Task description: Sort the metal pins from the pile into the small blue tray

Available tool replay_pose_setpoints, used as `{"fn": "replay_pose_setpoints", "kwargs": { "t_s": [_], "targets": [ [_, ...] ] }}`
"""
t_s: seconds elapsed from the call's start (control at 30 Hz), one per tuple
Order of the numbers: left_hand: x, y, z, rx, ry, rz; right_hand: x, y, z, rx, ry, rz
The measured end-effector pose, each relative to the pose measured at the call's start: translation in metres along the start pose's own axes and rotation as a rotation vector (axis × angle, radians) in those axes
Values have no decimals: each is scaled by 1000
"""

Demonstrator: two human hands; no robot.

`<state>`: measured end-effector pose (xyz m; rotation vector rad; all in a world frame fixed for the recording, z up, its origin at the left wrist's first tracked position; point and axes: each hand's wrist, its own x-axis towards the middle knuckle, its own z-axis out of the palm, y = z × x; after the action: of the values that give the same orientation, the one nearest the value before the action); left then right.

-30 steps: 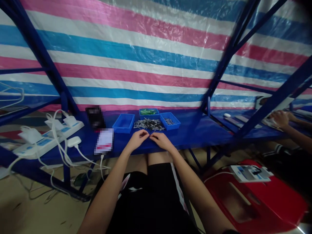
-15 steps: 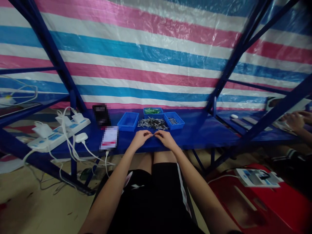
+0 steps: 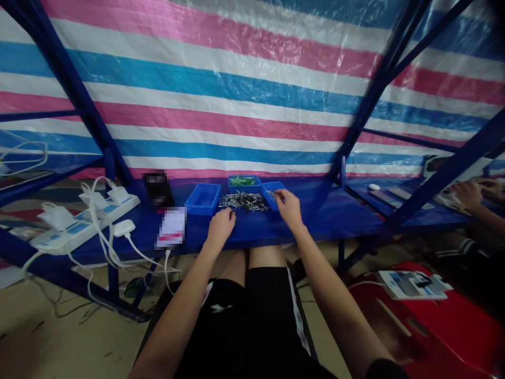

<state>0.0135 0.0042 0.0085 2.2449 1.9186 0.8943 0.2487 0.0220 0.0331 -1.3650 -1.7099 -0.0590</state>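
My left hand (image 3: 221,227) rests low over the table in front of a pile of thin silver and black pieces (image 3: 245,200). Its fingers are closed, and whatever is between them is too small to make out. My right hand (image 3: 289,208) reaches over the near edge of the right blue tray (image 3: 272,185), which holds thin silver pieces. Its thumb and fingers are pinched together there; their contents cannot be told. Behind the pile stands a blue tray (image 3: 244,188) with green pieces. Left of the pile is a blue tray (image 3: 203,199) with nothing visible inside.
On the left of the blue table (image 3: 331,216) lie a phone (image 3: 171,227), a dark pixelated object (image 3: 158,189) and a white power strip (image 3: 87,223) with chargers and loose cables. Blue metal posts frame the table. Another person's hands (image 3: 469,195) are at far right.
My hands were together before the pile, with a thin piece between them. They have parted; the right has moved right to the right tray, the left slightly left.
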Motion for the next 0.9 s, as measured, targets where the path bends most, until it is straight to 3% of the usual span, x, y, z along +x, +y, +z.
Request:
{"fn": "replay_pose_setpoints", "kwargs": {
  "t_s": [0.1,0.17,0.3,0.37,0.43,0.7,0.9],
  "targets": [
    [7,1,2,201,-33,-125,10,9,-11,-178,86,40],
    [13,-1,3,278,-62,-164,5,3,-5,-143,68,20],
    [20,-3,4,355,-131,-137,-21,-22,31,130,-218,-65],
    [21,-3,5,374,-145,-128,-32,-31,48,146,-363,-112],
    [22,-2,5,383,-126,-124,-38,-34,58,101,-425,-148],
    [30,-1,3,397,-121,-122,-39,-28,55,109,-421,-128],
    [20,-5,8,343,-85,-51,-40,-29,55,173,-397,-107]
  ]
}}
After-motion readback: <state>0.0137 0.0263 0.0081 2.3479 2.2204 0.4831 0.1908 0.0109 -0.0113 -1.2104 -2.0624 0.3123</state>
